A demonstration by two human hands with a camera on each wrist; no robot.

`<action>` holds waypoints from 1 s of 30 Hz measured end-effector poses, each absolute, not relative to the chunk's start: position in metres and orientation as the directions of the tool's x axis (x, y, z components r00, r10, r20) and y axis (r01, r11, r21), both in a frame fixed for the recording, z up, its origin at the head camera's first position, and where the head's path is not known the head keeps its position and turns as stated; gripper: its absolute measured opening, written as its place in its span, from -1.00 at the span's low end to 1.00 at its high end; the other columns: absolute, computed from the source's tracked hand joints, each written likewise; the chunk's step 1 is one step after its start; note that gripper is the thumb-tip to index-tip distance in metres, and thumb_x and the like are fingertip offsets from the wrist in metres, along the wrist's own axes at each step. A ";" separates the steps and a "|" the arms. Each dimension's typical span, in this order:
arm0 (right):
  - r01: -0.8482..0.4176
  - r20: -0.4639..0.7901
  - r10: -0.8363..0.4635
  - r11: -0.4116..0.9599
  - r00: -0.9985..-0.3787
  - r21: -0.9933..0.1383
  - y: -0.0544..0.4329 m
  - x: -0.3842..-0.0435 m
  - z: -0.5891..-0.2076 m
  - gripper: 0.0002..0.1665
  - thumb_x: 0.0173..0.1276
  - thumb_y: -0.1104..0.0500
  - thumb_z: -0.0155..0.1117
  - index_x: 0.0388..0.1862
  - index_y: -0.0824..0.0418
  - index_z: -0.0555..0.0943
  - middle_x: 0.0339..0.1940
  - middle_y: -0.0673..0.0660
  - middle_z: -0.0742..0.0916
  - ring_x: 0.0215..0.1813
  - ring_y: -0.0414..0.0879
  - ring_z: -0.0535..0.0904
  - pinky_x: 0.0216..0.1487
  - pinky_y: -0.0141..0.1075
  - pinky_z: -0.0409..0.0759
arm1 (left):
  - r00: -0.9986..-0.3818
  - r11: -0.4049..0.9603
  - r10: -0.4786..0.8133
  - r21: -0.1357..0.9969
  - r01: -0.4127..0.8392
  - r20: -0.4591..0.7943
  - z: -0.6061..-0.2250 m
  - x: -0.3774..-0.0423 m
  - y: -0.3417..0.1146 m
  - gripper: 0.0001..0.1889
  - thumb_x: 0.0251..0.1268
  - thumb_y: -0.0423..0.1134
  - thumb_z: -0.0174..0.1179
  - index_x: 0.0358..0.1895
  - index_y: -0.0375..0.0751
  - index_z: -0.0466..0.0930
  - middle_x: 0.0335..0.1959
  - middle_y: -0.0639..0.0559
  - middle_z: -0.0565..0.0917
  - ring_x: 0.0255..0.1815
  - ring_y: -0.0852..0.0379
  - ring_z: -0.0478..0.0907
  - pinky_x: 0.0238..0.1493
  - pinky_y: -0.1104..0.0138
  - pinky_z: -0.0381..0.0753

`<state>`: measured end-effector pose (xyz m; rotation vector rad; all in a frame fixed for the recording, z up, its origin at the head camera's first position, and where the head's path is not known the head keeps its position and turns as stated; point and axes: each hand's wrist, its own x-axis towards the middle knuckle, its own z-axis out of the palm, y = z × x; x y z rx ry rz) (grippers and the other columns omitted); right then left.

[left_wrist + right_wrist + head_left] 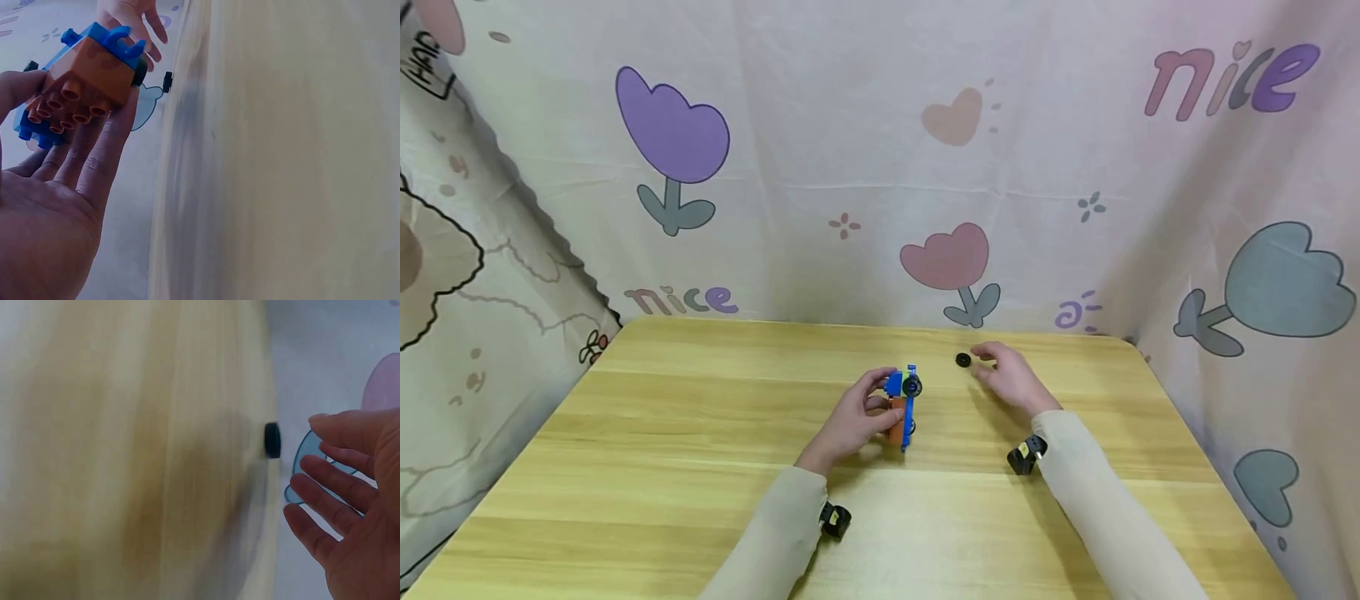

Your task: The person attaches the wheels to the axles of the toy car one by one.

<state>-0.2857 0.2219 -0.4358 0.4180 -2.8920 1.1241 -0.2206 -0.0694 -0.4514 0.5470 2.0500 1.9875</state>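
One toy car [908, 410] is gripped by the left hand [853, 419] over one wooden table [685, 408], backed by patterned cloth [827, 108], where one black wheel [963, 360] is seen just beside the right hand [1009, 379], fingers parted.

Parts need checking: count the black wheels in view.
3: loose wheel on the table near the right hand; two wheels on the toy in the left hand, one partly covered. More may be hidden.
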 end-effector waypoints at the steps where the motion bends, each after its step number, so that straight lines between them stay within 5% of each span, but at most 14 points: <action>1: -0.244 0.092 -0.246 0.710 -0.965 -0.660 0.222 -0.288 -0.437 -0.47 0.39 0.24 0.25 0.29 0.41 0.45 0.22 0.37 0.55 0.26 0.28 0.43 0.28 0.12 0.34 | -0.905 0.009 0.417 0.995 0.100 0.087 -0.452 -0.220 -0.070 -0.33 0.33 -0.43 0.24 0.47 -0.21 0.19 0.36 -0.20 0.35 0.11 -0.15 0.55 -0.05 0.13 0.64; 18: -0.271 0.047 -0.293 0.801 -0.955 -0.534 0.211 -0.320 -0.448 -0.53 0.30 0.31 0.31 0.17 0.46 0.53 0.06 0.34 0.59 0.09 0.22 0.51 0.18 0.05 0.44 | -0.923 0.081 0.378 0.991 0.107 0.068 -0.448 -0.219 -0.072 -0.37 0.29 -0.26 0.32 0.40 -0.29 0.33 0.14 -0.16 0.57 0.12 -0.08 0.53 0.08 0.14 0.57; 30: -0.268 0.045 -0.283 0.829 -0.958 -0.491 0.209 -0.327 -0.452 -0.67 0.30 0.29 0.34 0.01 0.41 0.61 -0.06 0.26 0.57 -0.03 0.15 0.51 0.09 0.00 0.48 | -0.913 0.053 0.403 0.994 0.095 0.066 -0.449 -0.219 -0.068 -0.38 0.37 -0.22 0.27 0.44 -0.18 0.28 0.19 -0.10 0.55 0.09 -0.05 0.54 -0.08 0.17 0.65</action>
